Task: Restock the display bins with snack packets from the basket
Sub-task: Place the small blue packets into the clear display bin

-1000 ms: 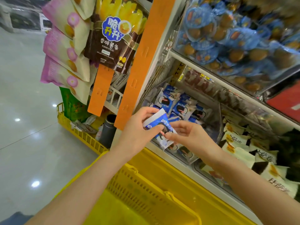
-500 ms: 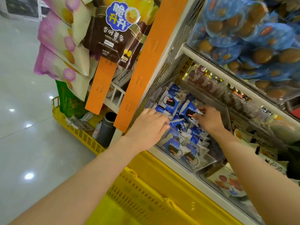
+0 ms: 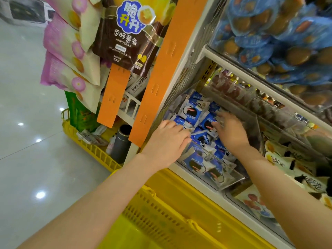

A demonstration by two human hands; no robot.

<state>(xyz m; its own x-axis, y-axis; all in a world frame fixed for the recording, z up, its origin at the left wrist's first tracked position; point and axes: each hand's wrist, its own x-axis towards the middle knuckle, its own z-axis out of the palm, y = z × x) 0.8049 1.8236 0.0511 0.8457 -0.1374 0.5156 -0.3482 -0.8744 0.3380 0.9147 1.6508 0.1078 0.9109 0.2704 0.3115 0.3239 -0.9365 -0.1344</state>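
Left hand [image 3: 167,141] and right hand [image 3: 231,131] no longer pinch a packet; both lie flat-fingered on blue packets [image 3: 192,112] in the bin [image 3: 233,182], so it looks stocked.

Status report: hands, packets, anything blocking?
Left hand flat on blue packets in clear bin. Right hand spread on them, farther back. Nothing blocking.

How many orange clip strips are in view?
2: a short orange strip under the brown potato-sticks bag, and a long orange strip down the shelf corner. More may be hidden.

Blurry fingertips [image 3: 219,115] on right hand [image 3: 231,134]
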